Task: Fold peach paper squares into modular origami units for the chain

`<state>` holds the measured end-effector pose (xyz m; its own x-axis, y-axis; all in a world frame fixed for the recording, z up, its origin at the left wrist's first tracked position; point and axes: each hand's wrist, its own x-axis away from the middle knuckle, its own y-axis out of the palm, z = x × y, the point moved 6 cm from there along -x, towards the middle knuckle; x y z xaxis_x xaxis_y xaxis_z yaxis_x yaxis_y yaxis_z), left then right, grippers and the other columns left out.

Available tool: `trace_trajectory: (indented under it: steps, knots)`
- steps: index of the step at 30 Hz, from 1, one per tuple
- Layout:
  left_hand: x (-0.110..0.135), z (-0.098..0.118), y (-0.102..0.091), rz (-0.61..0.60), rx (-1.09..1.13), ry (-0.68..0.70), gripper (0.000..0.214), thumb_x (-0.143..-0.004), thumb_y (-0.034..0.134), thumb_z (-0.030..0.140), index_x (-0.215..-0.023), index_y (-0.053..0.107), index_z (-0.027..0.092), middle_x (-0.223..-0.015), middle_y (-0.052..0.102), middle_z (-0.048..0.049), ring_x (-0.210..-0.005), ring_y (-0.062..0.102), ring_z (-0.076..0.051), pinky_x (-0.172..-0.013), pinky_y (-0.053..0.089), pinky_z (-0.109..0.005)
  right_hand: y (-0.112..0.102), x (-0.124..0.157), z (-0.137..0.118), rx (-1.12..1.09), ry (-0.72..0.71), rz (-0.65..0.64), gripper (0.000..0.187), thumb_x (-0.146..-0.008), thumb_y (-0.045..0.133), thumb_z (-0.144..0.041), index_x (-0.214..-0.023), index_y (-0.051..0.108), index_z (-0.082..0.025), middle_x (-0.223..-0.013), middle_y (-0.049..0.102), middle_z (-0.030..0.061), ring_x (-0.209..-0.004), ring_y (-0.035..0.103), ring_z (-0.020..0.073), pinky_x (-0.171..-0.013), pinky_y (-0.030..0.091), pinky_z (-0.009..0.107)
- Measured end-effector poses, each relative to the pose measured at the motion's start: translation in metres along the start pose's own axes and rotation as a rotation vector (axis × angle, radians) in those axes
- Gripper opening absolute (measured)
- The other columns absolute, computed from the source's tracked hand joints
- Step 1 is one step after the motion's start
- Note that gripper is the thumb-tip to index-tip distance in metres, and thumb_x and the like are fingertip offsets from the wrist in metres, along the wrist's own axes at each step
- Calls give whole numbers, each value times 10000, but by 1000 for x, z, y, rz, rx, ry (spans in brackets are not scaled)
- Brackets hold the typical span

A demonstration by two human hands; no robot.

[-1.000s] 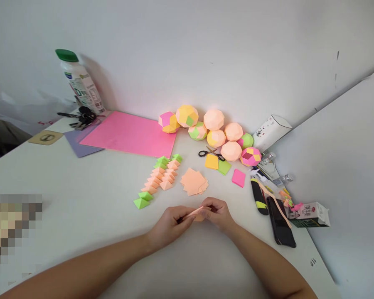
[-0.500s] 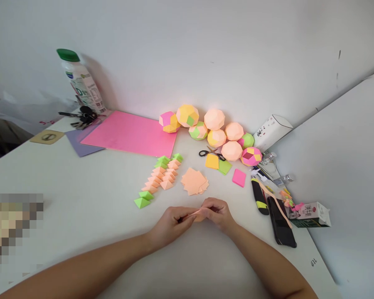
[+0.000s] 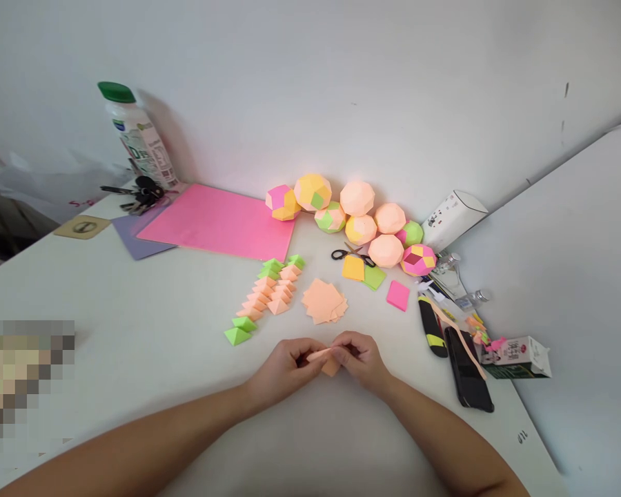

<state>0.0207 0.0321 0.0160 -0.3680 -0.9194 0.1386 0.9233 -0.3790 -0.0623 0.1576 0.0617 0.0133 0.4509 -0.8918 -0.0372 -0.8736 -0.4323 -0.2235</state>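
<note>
Between my two hands is a small peach paper piece (image 3: 330, 365), partly folded. My left hand (image 3: 290, 367) pinches its left side between thumb and fingers. On the right side, my right hand (image 3: 361, 357) grips it with thumb and bent fingers, which hide part of the paper. Just beyond my hands lies a loose stack of peach paper squares (image 3: 323, 301). To its left, folded peach paper units (image 3: 257, 298) and green paper units (image 3: 237, 335) stand in two slanting rows.
Faceted paper balls (image 3: 357, 199) cluster by the wall, with scissors (image 3: 352, 254) and sticky-note pads (image 3: 398, 295) before them. A pink sheet (image 3: 220, 221) and a bottle (image 3: 143, 141) are at the left. A utility knife (image 3: 432, 326), phone (image 3: 466, 369) and carton (image 3: 517, 357) line the right.
The peach paper has turned slightly in my hands, and more of its lower corner shows below my fingers. Both hands keep their pinch in nearly the same place.
</note>
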Motion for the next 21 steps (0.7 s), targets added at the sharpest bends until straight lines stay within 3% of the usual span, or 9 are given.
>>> trace_trajectory:
  steps: [3,11,21]
  knots:
    - [0,-2,-2,35,62,-38,339,-799,532,453,-879,660,149,-751,612,-41,-628,484,-124,-539,384,-230,-3,1,7,-64,71,48,196,-822,573,-353,-772,600,-165,-638,553,2,-540,481,98,-490,408,216]
    - [-2,-10,-2,20,137,-118,351,-789,549,466,-945,645,167,-577,529,20,-458,412,-79,-418,338,-196,2,2,8,60,10,-12,210,-808,599,-347,-914,705,-199,-735,675,35,-646,582,141,-584,467,254]
    - [-2,-16,-4,69,185,-135,332,-770,561,491,-838,600,168,-595,502,30,-480,451,-84,-416,376,-196,0,1,10,65,53,1,218,-791,606,-354,-830,726,-175,-526,538,-12,-477,426,95,-445,342,220]
